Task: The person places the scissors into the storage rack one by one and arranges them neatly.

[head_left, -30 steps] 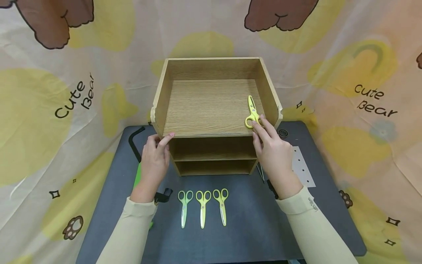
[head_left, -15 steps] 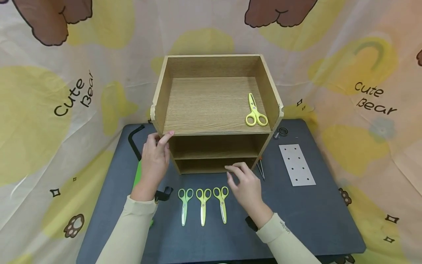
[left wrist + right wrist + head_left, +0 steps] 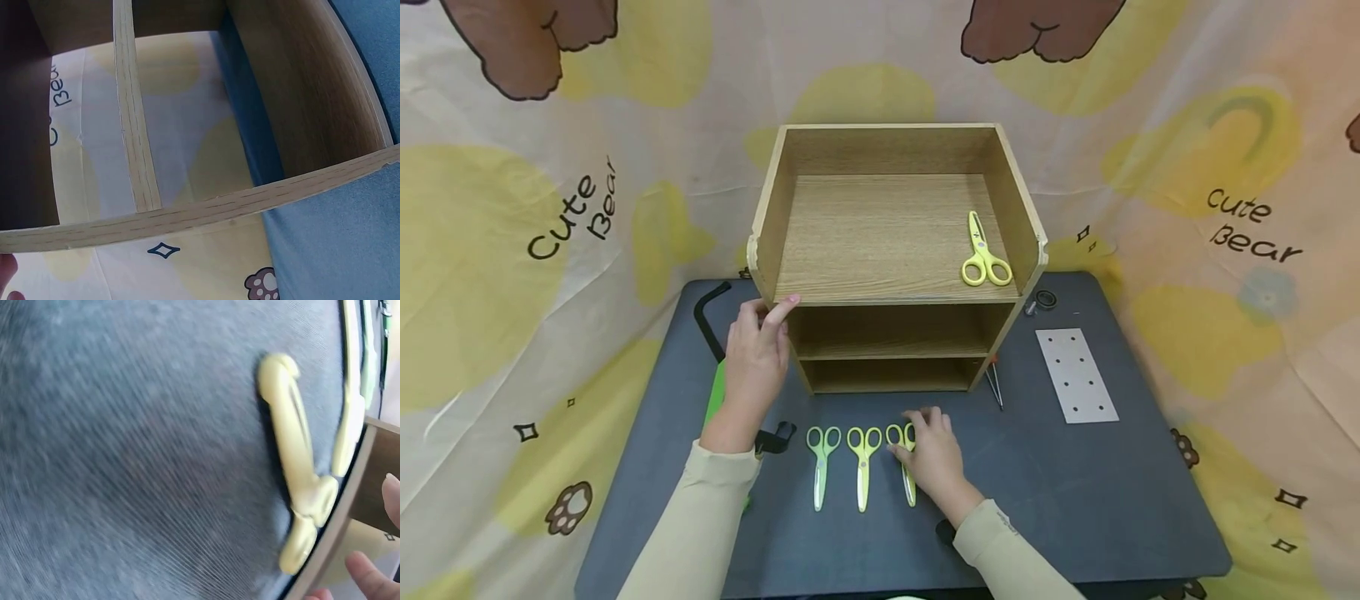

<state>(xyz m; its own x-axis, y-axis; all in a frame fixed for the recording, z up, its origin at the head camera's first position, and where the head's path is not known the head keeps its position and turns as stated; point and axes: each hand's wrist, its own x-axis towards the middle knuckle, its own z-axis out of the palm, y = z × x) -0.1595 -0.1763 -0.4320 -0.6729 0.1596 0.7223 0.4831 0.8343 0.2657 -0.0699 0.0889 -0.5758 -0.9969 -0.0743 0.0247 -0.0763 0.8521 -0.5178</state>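
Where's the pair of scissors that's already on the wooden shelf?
In the head view, the scissors lie on the top tier of the wooden shelf, at its front right corner, close beside the right side wall, handles toward the person.

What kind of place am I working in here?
Probably a staged tabletop recording setup, not a real workshop: a cartoon "Cute Bear" cloth backdrop behind, a small dark table, a wooden shelf and matching scissors in a neat row.

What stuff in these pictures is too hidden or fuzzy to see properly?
- Head view: the right hand covers part of the rightmost scissors, so its grip is unclear.
- Head view: the left hand and sleeve hide most of the green object.
- Right wrist view: the scissors are blurred.
- Left wrist view: the shelf unit is cut off at the edges.
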